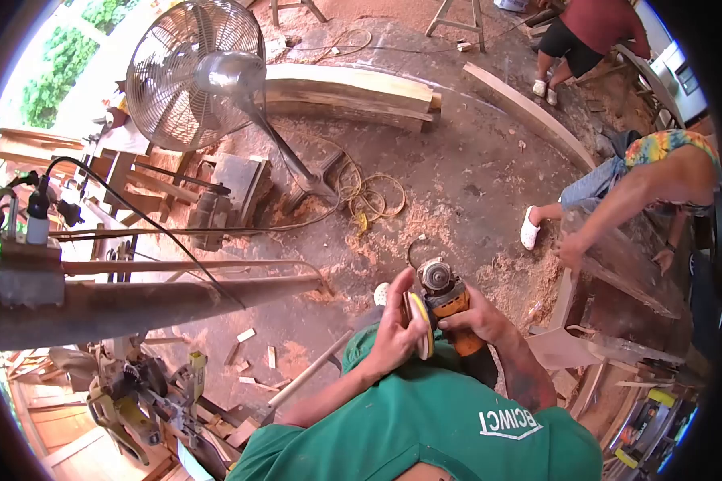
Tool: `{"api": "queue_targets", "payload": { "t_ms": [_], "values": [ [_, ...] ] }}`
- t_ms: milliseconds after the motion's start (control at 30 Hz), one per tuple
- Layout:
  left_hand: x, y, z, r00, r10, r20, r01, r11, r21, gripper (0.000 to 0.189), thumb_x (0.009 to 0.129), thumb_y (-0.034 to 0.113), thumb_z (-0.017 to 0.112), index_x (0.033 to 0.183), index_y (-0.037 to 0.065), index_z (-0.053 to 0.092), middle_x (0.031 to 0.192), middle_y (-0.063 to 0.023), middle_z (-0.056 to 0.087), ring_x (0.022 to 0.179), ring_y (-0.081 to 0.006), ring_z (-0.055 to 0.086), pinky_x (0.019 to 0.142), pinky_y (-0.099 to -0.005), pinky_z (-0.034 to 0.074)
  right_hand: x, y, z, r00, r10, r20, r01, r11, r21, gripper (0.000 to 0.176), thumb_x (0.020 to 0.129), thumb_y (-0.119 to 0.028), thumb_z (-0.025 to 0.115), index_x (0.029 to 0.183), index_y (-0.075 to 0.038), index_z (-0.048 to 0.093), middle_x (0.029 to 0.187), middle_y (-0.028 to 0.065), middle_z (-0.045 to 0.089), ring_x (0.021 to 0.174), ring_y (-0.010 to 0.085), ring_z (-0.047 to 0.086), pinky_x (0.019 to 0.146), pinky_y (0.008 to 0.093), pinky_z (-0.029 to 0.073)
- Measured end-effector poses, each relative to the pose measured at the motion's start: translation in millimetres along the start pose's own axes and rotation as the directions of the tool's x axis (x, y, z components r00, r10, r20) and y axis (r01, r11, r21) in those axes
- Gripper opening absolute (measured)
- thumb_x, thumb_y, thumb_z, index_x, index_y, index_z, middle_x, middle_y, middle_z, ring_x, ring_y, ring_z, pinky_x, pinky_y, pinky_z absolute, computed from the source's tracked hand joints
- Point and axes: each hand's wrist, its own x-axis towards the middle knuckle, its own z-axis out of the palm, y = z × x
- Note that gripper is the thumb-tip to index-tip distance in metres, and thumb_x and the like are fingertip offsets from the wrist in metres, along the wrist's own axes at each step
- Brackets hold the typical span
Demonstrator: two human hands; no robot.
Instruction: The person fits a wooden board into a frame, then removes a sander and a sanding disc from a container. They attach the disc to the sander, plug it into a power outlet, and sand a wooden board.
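My right hand [483, 316] is wrapped round the orange body of an angle grinder [451, 305], held in front of my green shirt. The grinder's metal head and bare spindle face up. Close beside it, my left hand [393, 333] grips a round disc pad [427, 329] with a yellow edge, seen nearly edge-on. The thumb and fingers lie on both sides of the pad, next to the grinder head.
A pedestal fan [196, 76] stands ahead on the left, near stacked timber [345, 90]. A coiled cord [381, 198] lies on the sawdust-strewn floor. One person [670, 172] handles a wooden slab [630, 260] at right; another [594, 36] stands behind. A miter saw [132, 401] is at lower left.
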Motion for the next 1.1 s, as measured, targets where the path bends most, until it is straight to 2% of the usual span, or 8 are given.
{"api": "queue_targets", "payload": {
  "t_ms": [100, 333, 600, 700, 767, 900, 967, 1100],
  "values": [
    [22.6, -13.2, -34.9, 0.995, 0.039, -0.092, -0.005, 0.939, 0.345, 0.06, 0.093, 0.036, 0.057, 0.136, 0.001, 0.035, 0.123, -0.0154, 0.048, 0.111, -0.0223, 0.049, 0.097, -0.036, 0.039, 19.9, -14.3, 12.2, 0.992, -0.118, -0.048, 0.115, 0.991, -0.073, 0.063, 0.066, 0.004, 0.075, 0.122, -0.001, 0.046, 0.106, 0.0067, 0.061, 0.094, 0.0168, 0.061, 0.082, 0.0313, 0.05],
    [54.3, 27.9, -61.1, 0.907, -0.42, -0.02, 0.418, 0.896, 0.153, 0.03, 0.097, 0.018, 0.053, 0.12, 0.001, 0.05, 0.095, -0.0029, 0.056, 0.084, -0.0088, 0.052, 0.074, -0.0237, 0.045, 64.0, -32.6, 1.1, 0.994, -0.078, -0.083, 0.07, 0.993, -0.095, 0.071, 0.067, 0.0, 0.078, 0.128, 0.001, 0.041, 0.107, 0.0071, 0.06, 0.095, 0.015, 0.059, 0.085, 0.0299, 0.049],
    [171.5, 106.8, -112.2, 0.751, -0.35, 0.56, 0.367, 0.926, 0.087, 0.036, 0.074, -0.007, 0.074, 0.106, 0.004, 0.062, 0.122, -0.0121, 0.059, 0.113, -0.0201, 0.055, 0.096, -0.035, 0.045, 130.6, -109.2, -60.8, 0.985, -0.072, -0.155, 0.088, 0.991, 0.099, 0.055, 0.068, 0.001, 0.074, 0.116, 0.0, 0.047, 0.087, 0.0066, 0.061, 0.074, 0.0147, 0.062, 0.065, 0.0283, 0.052],
    [247.4, 114.3, -93.5, 0.799, -0.477, 0.366, 0.361, 0.867, 0.342, 0.027, 0.083, 0.008, 0.072, 0.108, 0.003, 0.062, 0.113, -0.0071, 0.062, 0.107, -0.0139, 0.055, 0.09, -0.0289, 0.044, 170.9, -159.1, -90.7, 0.966, -0.119, -0.229, 0.14, 0.987, 0.08, 0.052, 0.067, 0.002, 0.072, 0.113, -0.001, 0.049, 0.087, 0.0073, 0.062, 0.071, 0.015, 0.062, 0.064, 0.0273, 0.051],
    [304.3, 116.4, -71.4, 0.877, -0.432, 0.209, 0.436, 0.899, 0.03, 0.036, 0.087, 0.015, 0.069, 0.117, 0.001, 0.057, 0.105, -0.0027, 0.063, 0.101, -0.012, 0.057, 0.086, -0.0269, 0.045, 198.1, -193.0, -105.6, 0.959, -0.085, -0.269, 0.113, 0.99, 0.089, 0.049, 0.068, 0.002, 0.071, 0.112, -0.001, 0.05, 0.087, 0.0071, 0.062, 0.068, 0.0144, 0.062, 0.062, 0.0276, 0.051],
    [420.9, 122.0, -26.3, 0.975, -0.045, 0.216, -0.047, 0.913, 0.404, 0.04, 0.087, 0.021, 0.07, 0.118, -0.001, 0.055, 0.104, -0.0043, 0.062, 0.096, -0.0107, 0.057, 0.085, -0.0277, 0.047, 228.0, -255.9, -141.5, 0.918, -0.136, -0.373, 0.133, 0.991, -0.034, 0.051, 0.068, 0.002, 0.069, 0.116, -0.001, 0.049, 0.094, 0.0079, 0.063, 0.08, 0.015, 0.063, 0.07, 0.029, 0.053],
    [453.1, 111.6, -2.1, 0.97, -0.239, 0.033, 0.234, 0.966, 0.109, 0.043, 0.086, 0.023, 0.071, 0.119, -0.001, 0.054, 0.104, -0.0052, 0.062, 0.096, -0.0106, 0.057, 0.083, -0.0271, 0.047, 229.0, -275.7, -150.5, 0.905, -0.128, -0.405, 0.108, 0.992, -0.071, 0.062, 0.066, 0.001, 0.072, 0.122, -0.001, 0.047, 0.103, 0.0087, 0.062, 0.092, 0.0181, 0.062, 0.079, 0.0299, 0.052],
    [503.0, 102.7, 19.4, 0.979, -0.162, 0.123, 0.131, 0.966, 0.223, 0.044, 0.086, 0.021, 0.071, 0.119, -0.002, 0.053, 0.105, -0.0078, 0.063, 0.096, -0.0114, 0.058, 0.083, -0.0277, 0.048, 240.6, -313.4, -178.7, 0.898, -0.067, -0.435, 0.037, 0.996, -0.076, 0.068, 0.061, -0.001, 0.079, 0.123, -0.001, 0.05, 0.109, 0.0085, 0.06, 0.1, 0.0198, 0.06, 0.084, 0.0313, 0.051]
  ]
}}
